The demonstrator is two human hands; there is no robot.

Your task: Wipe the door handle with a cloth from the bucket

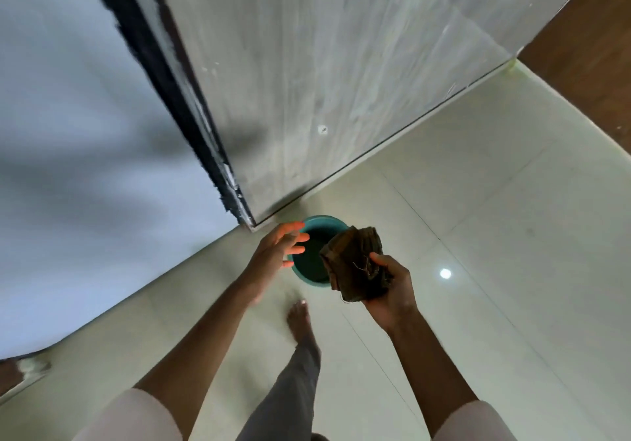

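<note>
While we look straight down at the pale tiled floor (495, 235), our right hand (392, 287) sits just right of the frame's centre with its fingers and thumb clamped on a folded brown cloth (355, 263). The cloth is bunched into a thick wad with loose threads hanging from its lower edge, and it is held in front of the right part of a teal bucket (316, 256), hiding that side of the rim. The bucket stands on the floor at the centre of the frame, just below the bottom corner of a grey wood-grain door (324, 81) that fills the upper middle. We cannot tell whether the bucket holds water; its inside looks dark.

Our left hand (280, 247) is just left of the bucket, empty, its fingers spread apart and overlapping the bucket's left rim in the view. It is blurred, so we cannot tell whether it touches the rim.

A dark door frame (164, 75) runs diagonally from the upper left down to the door's corner, with a white wall (68, 133) filling the left of the frame. Below the bucket, one bare foot (300, 317) and a grey trouser leg (290, 389) rest on the tiles. A door handle does not show in this view.
</note>
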